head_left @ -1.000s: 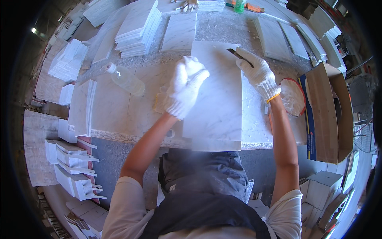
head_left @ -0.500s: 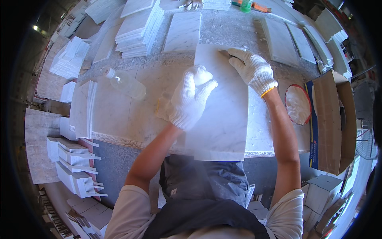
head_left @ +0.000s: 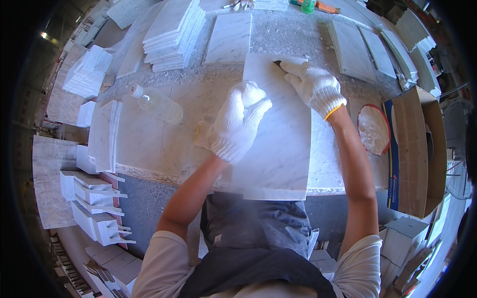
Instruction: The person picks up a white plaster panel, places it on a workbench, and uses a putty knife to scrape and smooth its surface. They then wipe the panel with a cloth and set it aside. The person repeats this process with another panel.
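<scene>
A white marble tile with grey veins lies upright to me on the bench, its near end reaching past the bench edge. My left hand, in a white knit glove, is curled over the tile's left side; whatever its fingers may hold is hidden. White knit fabric with a yellow edge shows beside that glove. Near the tile's far right corner, my gloved right hand grips a small dark-tipped tool, whose tip is at the tile's surface. The tool's handle is hidden in the glove.
Left on the bench, a clear bottle lies near standing tiles. Stacked tiles and single tiles occupy the far side. At right are a red-rimmed bowl of white material and an open cardboard box.
My right hand and the tool have shifted slightly, and the tool's tip now shows darker near the tile's far edge. The left hand and tile hold nearly the same place.
</scene>
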`<state>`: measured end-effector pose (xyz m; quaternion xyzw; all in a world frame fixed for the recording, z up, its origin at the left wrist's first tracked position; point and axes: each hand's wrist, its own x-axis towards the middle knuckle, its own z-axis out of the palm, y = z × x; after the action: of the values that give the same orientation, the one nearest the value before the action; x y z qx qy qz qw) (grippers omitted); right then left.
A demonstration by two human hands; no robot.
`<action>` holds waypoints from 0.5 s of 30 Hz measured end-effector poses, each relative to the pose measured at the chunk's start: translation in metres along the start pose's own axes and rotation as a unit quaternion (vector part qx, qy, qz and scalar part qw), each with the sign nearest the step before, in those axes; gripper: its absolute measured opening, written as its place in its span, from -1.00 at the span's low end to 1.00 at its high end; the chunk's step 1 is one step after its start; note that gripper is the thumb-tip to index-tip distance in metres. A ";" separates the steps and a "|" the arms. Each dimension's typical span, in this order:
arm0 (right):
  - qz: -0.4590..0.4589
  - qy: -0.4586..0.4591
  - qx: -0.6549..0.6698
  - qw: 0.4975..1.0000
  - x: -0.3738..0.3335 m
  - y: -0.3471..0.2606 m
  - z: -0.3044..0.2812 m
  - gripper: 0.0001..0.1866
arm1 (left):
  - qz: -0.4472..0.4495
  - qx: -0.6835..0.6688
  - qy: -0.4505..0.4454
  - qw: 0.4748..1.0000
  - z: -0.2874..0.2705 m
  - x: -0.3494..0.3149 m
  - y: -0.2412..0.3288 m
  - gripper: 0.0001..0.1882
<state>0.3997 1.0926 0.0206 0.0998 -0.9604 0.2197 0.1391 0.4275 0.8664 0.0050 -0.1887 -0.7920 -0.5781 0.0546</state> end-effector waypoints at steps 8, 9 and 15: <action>0.011 -0.020 0.038 0.999 -0.006 0.001 -0.012 -0.61 | -0.019 0.018 0.001 1.000 -0.001 0.001 0.003 -0.60; 0.009 -0.005 0.048 0.999 -0.002 0.002 -0.010 -0.60 | -0.020 0.021 0.001 1.000 0.000 0.001 0.003 -0.60; 0.049 -0.036 0.019 0.998 0.007 -0.009 0.001 -0.57 | 0.018 -0.027 0.016 0.999 0.004 0.000 -0.006 -0.60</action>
<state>0.3953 1.0835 0.0256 0.0627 -0.9642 0.2410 0.0913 0.4259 0.8685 -0.0019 -0.1947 -0.7718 -0.6009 0.0724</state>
